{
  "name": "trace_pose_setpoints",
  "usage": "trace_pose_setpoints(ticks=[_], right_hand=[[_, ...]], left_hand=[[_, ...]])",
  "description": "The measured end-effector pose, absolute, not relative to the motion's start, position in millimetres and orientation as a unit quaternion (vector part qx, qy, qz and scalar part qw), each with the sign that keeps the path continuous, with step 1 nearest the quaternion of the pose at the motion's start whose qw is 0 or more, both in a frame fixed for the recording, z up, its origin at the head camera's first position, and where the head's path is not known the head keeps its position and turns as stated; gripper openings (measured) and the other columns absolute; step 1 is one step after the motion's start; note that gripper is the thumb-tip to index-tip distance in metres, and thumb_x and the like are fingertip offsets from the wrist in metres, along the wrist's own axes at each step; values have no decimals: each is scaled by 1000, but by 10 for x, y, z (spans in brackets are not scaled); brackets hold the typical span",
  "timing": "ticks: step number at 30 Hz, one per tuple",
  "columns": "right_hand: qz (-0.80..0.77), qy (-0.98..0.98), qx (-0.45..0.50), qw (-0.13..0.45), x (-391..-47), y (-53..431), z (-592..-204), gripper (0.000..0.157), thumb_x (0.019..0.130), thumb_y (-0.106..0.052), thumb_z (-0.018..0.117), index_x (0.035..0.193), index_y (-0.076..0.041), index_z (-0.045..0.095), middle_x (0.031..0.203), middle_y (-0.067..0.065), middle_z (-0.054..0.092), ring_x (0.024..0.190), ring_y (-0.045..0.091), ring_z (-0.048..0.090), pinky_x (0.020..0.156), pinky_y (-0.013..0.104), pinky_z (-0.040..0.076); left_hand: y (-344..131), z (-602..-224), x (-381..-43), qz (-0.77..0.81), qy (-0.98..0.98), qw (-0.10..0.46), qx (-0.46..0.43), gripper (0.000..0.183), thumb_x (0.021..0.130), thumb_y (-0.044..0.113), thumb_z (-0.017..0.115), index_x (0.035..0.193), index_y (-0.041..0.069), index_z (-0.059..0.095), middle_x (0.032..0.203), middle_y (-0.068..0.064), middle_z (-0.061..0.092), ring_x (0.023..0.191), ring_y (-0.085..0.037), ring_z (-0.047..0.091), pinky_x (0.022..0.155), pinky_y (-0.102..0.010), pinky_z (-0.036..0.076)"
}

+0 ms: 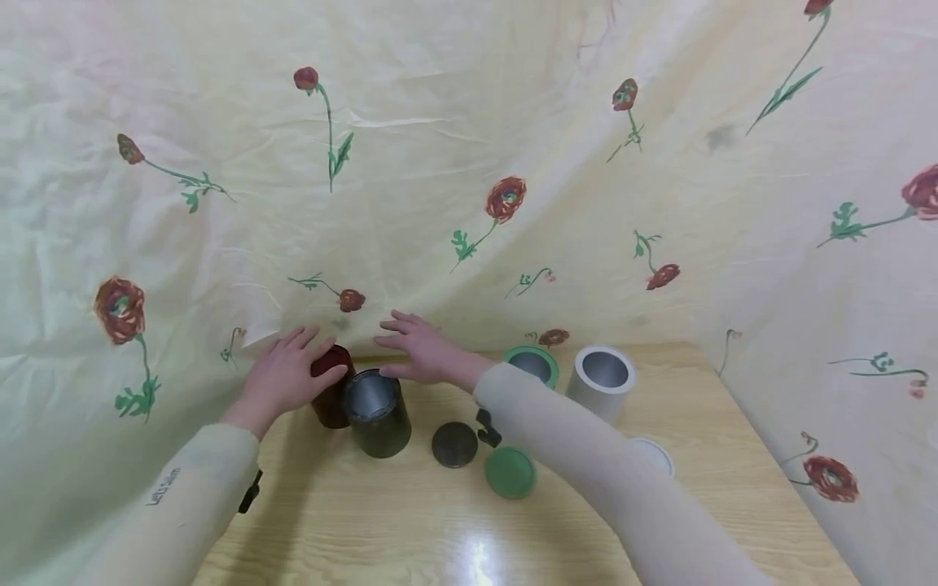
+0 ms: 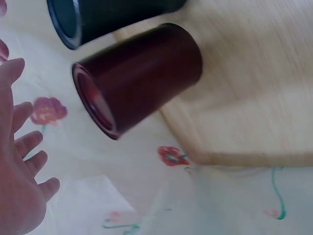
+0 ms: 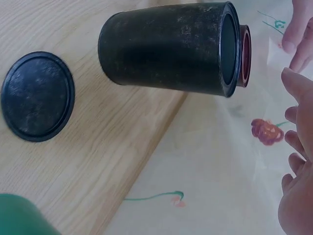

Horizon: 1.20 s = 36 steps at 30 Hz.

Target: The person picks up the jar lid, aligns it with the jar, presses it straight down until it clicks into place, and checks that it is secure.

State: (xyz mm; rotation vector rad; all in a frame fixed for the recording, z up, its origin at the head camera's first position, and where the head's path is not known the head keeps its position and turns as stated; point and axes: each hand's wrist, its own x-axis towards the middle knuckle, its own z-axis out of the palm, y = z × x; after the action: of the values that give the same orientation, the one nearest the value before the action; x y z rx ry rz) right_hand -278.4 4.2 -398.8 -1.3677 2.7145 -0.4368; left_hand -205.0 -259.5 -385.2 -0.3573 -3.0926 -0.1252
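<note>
A dark red can (image 1: 333, 403) stands upright near the table's back edge, touching or close beside an open black can (image 1: 383, 430). My left hand (image 1: 287, 373) hovers above the red can, fingers spread; in the left wrist view a gap shows between that hand (image 2: 19, 161) and the can's rim (image 2: 95, 103). My right hand (image 1: 423, 352) is held over the black can's far right side, fingers extended, and holds nothing. The right wrist view shows its fingers apart from the black can (image 3: 166, 49). Whether the red can has a lid on, I cannot tell.
On the wooden table (image 1: 352, 521) lie a black lid (image 1: 454, 445), a green lid (image 1: 510, 473) and a white lid (image 1: 655, 456). A green-rimmed can (image 1: 533, 363) and a white can (image 1: 597, 399), both open, stand behind my right forearm. Flowered cloth (image 1: 410, 236) hangs behind.
</note>
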Motion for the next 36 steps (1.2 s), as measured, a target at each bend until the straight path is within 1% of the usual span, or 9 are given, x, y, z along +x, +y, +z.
trace_pose_setpoints(ticks=[3, 6, 12, 17, 21, 25, 29, 36], right_hand=[[-151, 881, -446, 36, -2750, 143, -3954, 64, 106, -44, 68, 159, -12, 52, 172, 14, 36, 164, 36, 16, 133, 51, 20], [-149, 882, -446, 33, -2707, 237, -3905, 64, 105, -43, 69, 159, -11, 53, 172, 14, 37, 164, 36, 17, 133, 49, 19], [-141, 884, -443, 38, -2616, 456, -3874, 65, 105, -44, 68, 160, -12, 52, 172, 14, 36, 164, 37, 18, 133, 51, 20], [-149, 884, -441, 36, -2532, 674, -3915, 67, 104, -45, 69, 159, -10, 52, 171, 17, 37, 163, 39, 21, 132, 55, 22], [-146, 888, -436, 31, -2451, 851, -3955, 69, 104, -47, 69, 160, -11, 51, 171, 15, 36, 163, 38, 21, 132, 55, 22], [-129, 889, -439, 6, -2361, 1021, -4011, 69, 102, -48, 71, 159, -11, 53, 171, 15, 38, 162, 39, 22, 131, 56, 21], [-111, 890, -441, -30, -2275, 1189, -4050, 67, 100, -46, 74, 154, -9, 59, 168, 17, 41, 160, 42, 26, 131, 59, 21], [-119, 885, -447, -57, -2119, 1462, -4148, 67, 99, -44, 76, 151, -5, 60, 166, 20, 43, 158, 45, 30, 130, 61, 20]], left_hand=[[-2517, -3794, -2042, -37, -991, 17, -125, 71, 105, 57, 59, 158, 11, 53, 167, -28, 38, 155, -51, 32, 126, -70, 24], [-2435, -3745, -2018, -33, -989, 27, -138, 71, 104, 57, 61, 158, 12, 54, 166, -27, 40, 154, -50, 34, 125, -69, 25], [-2275, -3670, -1968, -37, -986, 35, -160, 71, 102, 55, 65, 158, 13, 54, 166, -26, 41, 155, -48, 34, 126, -69, 24], [-2137, -3674, -1930, -31, -983, 38, -176, 72, 101, 59, 65, 157, 14, 56, 167, -23, 41, 156, -47, 33, 127, -68, 23], [-2011, -3683, -1890, -34, -980, 29, -192, 73, 101, 61, 64, 155, 13, 58, 169, -19, 39, 158, -44, 30, 129, -66, 20], [-1898, -3707, -1868, -26, -977, 23, -210, 75, 100, 63, 65, 154, 13, 59, 170, -17, 39, 159, -41, 30, 130, -64, 19], [-1804, -3721, -1870, -12, -974, 20, -226, 76, 99, 64, 65, 157, 16, 56, 170, -16, 39, 159, -40, 31, 130, -63, 19], [-1625, -3781, -1873, 1, -968, 9, -250, 77, 98, 66, 64, 159, 19, 55, 169, -15, 41, 159, -39, 32, 131, -61, 19]])
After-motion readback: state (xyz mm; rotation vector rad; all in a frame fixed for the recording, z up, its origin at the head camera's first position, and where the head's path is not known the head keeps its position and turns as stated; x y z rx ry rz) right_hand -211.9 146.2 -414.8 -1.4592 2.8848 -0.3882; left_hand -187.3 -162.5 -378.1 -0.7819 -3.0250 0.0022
